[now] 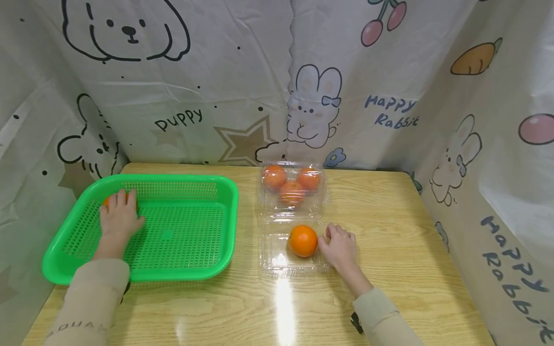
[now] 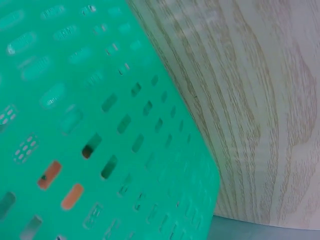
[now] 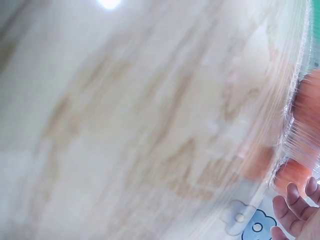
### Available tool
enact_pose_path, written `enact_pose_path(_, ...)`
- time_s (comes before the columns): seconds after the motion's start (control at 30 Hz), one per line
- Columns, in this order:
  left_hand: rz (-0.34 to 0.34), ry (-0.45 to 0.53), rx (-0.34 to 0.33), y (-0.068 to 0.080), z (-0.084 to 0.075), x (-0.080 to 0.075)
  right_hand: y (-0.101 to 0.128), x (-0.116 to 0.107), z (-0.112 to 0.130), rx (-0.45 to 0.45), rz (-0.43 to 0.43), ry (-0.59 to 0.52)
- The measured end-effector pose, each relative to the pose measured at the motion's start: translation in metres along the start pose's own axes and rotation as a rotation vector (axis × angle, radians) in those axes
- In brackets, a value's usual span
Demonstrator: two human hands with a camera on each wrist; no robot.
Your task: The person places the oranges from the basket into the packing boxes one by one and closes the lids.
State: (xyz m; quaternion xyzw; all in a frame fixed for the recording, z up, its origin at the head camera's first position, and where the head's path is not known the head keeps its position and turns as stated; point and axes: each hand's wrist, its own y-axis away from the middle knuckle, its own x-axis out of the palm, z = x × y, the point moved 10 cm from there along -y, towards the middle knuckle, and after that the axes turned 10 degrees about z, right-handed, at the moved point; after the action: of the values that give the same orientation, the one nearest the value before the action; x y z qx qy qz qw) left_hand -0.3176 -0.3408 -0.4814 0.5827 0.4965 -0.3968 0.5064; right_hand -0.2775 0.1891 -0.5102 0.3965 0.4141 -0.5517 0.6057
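A green slotted basket [image 1: 186,226] stands on the left of the wooden table [image 1: 389,226]. My left hand [image 1: 118,216] lies inside its far left corner, fingers curved over an orange [image 1: 106,201] that is mostly hidden. The left wrist view shows only the basket wall [image 2: 100,100], with orange colour [image 2: 50,174] behind its slots. An open clear clamshell [image 1: 277,259] lies mid-table. Its far half holds three oranges [image 1: 292,185]; its near half holds one orange [image 1: 303,240]. My right hand [image 1: 339,246] rests at the near half's right edge beside that orange, fingers [image 3: 295,205] loosely curled and holding nothing.
Cartoon-printed cloth [image 1: 242,86] walls off the table at the back and both sides. Bare wood [image 1: 277,307] runs along the near edge and right of the clamshell. The right wrist view is blurred, showing table [image 3: 125,125] and orange shapes [image 3: 310,100] behind plastic.
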Motion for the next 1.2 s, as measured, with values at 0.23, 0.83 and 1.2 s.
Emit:
enact_pose_path(0.23, 0.013, 0.023, -0.035, 0.0, 0.009, 0.0, -0.002, 0.001, -0.001, -0.001, 0.003, -0.008)
enact_pose_path(0.83, -0.016, 0.058, -0.066, 0.003, 0.021, 0.004, 0.0, -0.001, 0.0, -0.009, -0.004, -0.018)
enact_pose_path(1.2, -0.062, 0.046, -0.099, 0.006, 0.024, 0.001, 0.0, 0.001, -0.001, -0.009, -0.004, -0.019)
